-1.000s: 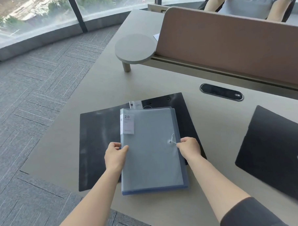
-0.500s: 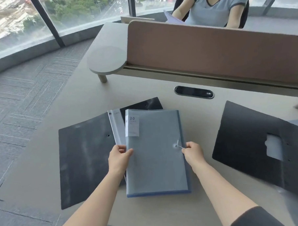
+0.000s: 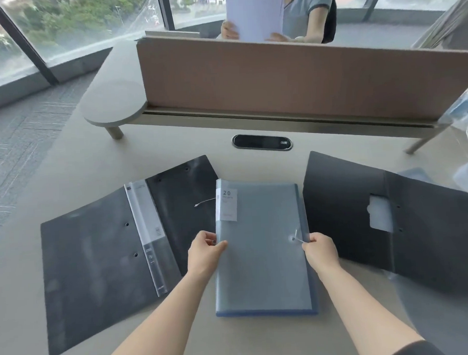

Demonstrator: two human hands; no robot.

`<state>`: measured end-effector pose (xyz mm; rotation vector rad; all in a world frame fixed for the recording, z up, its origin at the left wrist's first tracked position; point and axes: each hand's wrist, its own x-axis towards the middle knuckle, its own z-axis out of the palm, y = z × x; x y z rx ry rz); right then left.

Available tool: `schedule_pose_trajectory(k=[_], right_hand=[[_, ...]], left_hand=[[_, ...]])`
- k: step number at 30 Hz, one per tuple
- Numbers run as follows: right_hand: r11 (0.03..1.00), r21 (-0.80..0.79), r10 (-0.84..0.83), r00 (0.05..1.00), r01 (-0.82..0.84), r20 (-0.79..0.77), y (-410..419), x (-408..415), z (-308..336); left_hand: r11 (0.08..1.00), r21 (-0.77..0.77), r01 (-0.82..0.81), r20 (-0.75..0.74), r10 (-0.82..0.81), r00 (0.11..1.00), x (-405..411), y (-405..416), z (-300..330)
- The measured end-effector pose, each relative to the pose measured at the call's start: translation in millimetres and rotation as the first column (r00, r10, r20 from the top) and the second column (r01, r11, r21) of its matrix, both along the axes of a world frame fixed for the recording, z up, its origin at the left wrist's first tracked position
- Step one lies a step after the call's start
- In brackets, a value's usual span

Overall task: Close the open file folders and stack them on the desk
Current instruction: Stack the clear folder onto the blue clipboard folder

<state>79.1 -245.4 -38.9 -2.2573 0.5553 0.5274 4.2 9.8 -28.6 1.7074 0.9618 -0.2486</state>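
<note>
A closed grey-blue folder (image 3: 260, 259) with a white "20" label lies in the middle of the beige desk (image 3: 261, 342). My left hand (image 3: 205, 249) grips its left edge. My right hand (image 3: 320, 250) pinches the elastic cord at its right edge. To the left, a black folder (image 3: 97, 258) lies open flat, with a clear spine strip. On the right lies a second black folder (image 3: 363, 212), also open, with a pale pocket inside.
A brown divider panel (image 3: 290, 81) runs across the back of the desk, with a round side shelf (image 3: 114, 104) at its left end. A cable port (image 3: 262, 142) sits behind the folders. A person holding papers sits beyond the panel. Bags and a white cable lie at far right.
The grey-blue folder has moved right, off the left black folder, onto the bare desk between the two open folders. Both hands kept their hold.
</note>
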Motion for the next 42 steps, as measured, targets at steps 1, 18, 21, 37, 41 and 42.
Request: schedule_pose_trajectory(k=[1,18,21,37,41,42], right_hand=[[1.000,-0.009,-0.011,1.000,0.011,0.000,-6,0,0],[0.984,-0.172,-0.039,0.998,0.048,0.059,-73,-2,1],[0.980,-0.197,-0.028,0.997,0.042,0.070,-78,-2,0],[0.947,-0.318,-0.025,0.999,0.037,0.040,-85,-4,-11],[0.953,-0.297,-0.037,0.997,0.056,0.068,-84,-5,-2],[0.957,-0.285,-0.033,0.995,0.059,0.097,-82,-5,2]], left_hand=[[1.000,0.006,0.021,0.003,-0.021,1.000,2,-5,0],[0.983,0.083,0.163,-0.027,-0.161,0.987,25,-79,-1],[0.979,0.103,0.175,-0.034,-0.173,0.984,26,-86,-3],[0.947,0.200,0.251,-0.080,-0.239,0.968,29,-95,-12],[0.947,0.207,0.246,-0.057,-0.239,0.969,24,-95,-11],[0.949,0.209,0.236,-0.042,-0.232,0.972,23,-94,-10]])
